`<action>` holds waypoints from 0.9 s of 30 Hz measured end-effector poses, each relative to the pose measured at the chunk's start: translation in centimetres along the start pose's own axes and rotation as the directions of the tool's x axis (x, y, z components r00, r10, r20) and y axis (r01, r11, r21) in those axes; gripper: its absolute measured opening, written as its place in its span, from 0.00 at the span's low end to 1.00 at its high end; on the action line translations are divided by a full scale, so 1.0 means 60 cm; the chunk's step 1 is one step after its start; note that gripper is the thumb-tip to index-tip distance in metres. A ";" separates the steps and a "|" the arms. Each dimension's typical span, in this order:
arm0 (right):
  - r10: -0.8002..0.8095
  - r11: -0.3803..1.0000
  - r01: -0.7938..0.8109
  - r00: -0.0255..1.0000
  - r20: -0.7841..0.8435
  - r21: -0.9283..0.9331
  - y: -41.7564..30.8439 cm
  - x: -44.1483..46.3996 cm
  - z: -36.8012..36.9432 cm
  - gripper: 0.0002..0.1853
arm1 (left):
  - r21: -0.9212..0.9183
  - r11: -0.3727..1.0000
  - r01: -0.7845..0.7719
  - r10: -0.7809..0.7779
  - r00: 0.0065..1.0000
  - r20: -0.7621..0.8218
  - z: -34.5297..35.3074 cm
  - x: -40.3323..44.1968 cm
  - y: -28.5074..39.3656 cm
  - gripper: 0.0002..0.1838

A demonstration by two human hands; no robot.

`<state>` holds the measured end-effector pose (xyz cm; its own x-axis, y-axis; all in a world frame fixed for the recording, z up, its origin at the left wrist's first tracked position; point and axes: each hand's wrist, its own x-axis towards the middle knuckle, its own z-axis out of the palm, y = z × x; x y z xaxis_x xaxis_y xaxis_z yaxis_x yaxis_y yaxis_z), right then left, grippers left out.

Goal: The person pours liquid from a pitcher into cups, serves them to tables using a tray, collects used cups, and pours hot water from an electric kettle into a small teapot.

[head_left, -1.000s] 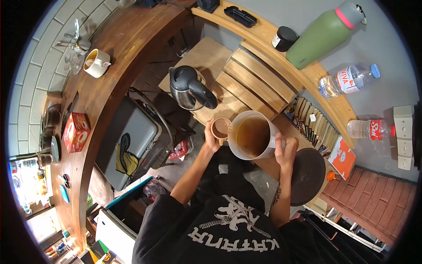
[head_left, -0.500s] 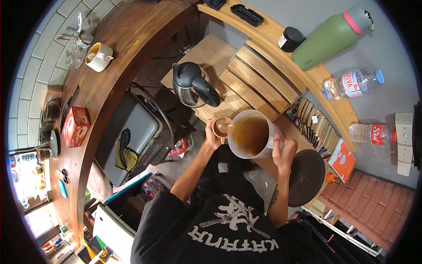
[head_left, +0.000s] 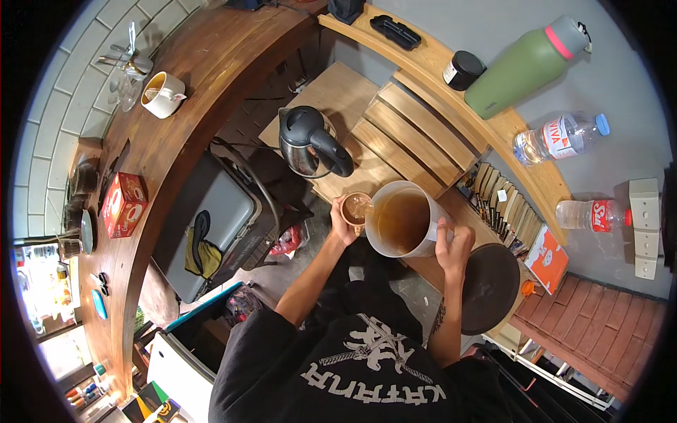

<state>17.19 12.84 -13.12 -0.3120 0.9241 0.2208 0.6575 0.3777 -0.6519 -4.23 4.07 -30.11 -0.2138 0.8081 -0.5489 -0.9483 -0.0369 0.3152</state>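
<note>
My left hand (head_left: 343, 224) is wrapped round a small brown cup (head_left: 347, 217), whose pale, bubbly liquid shows at the top. Fingers of my right hand (head_left: 455, 243) close on the handle of a large translucent pitcher (head_left: 431, 206). Brown liquid (head_left: 402, 222) lies inside the pitcher, which is tilted toward the cup. The pitcher's lip is right at the cup's rim, and liquid runs from it into the cup. Just beyond the cup, a black electric kettle (head_left: 300, 128) stands on a slatted wooden surface (head_left: 384, 151).
A curved wooden counter (head_left: 187, 92) on the left bears a white mug (head_left: 163, 104) and a red box (head_left: 125, 204). On the right-hand ledge are a green bottle (head_left: 518, 70) and plastic water bottles (head_left: 560, 137). A round dark stool seat (head_left: 490, 289) stands near my right arm.
Liquid in the cup looks higher and frothier. The pitcher and cup keep nearly the same place, with the pitcher slightly lower in view. My view has shifted a little.
</note>
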 end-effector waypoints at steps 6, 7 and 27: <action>0.014 1.000 -0.014 1.000 0.022 -0.016 0.006 -0.002 0.004 0.19 | 0.019 0.999 0.038 -0.038 0.999 -0.010 0.001 -0.001 0.002 0.31; 0.015 1.000 -0.015 1.000 0.020 -0.015 0.010 -0.005 0.005 0.19 | 0.020 0.999 0.040 -0.040 0.999 -0.011 -0.005 0.000 0.000 0.31; -0.022 1.000 0.022 1.000 -0.013 -0.021 0.023 -0.006 0.005 0.21 | 0.015 0.999 0.042 -0.042 0.999 -0.003 0.004 -0.005 -0.001 0.31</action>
<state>18.03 13.01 -14.34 -0.3173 0.9161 0.2451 0.6646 0.3992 -0.6317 -4.07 3.98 -29.76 -0.1743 0.8071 -0.5641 -0.9529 0.0062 0.3033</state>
